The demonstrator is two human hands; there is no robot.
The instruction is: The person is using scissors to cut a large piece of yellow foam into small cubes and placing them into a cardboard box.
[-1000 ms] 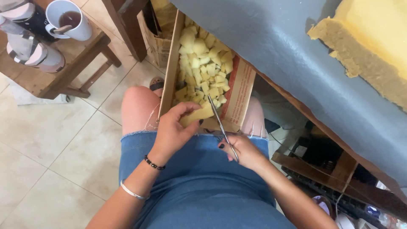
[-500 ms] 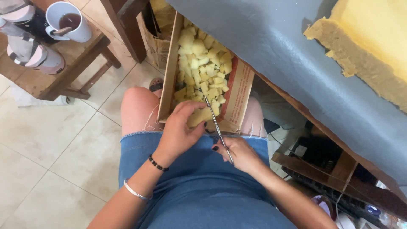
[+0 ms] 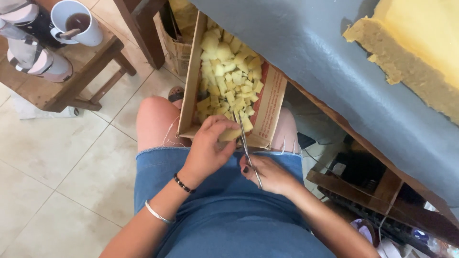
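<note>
My left hand (image 3: 209,149) grips a small strip of yellow foam (image 3: 230,134) over my lap, at the near end of a cardboard box (image 3: 187,86). My right hand (image 3: 268,173) holds metal scissors (image 3: 246,145) whose blades point up at the foam strip, right beside it. The box rests between my knees and holds several small yellow foam cubes (image 3: 228,71). I wear a denim skirt, a black bead bracelet and a silver bangle on the left wrist.
A grey-covered table (image 3: 344,81) runs along the right, with a large yellow foam slab (image 3: 411,52) on it. At the upper left a wooden stool (image 3: 71,71) carries a white mug (image 3: 76,24) with dark drink. A brown paper bag (image 3: 174,43) stands behind the box. Tiled floor on the left.
The foam strip in my left hand has become shorter and both hands have shifted slightly; the scissors stay at the strip's end over the box.
</note>
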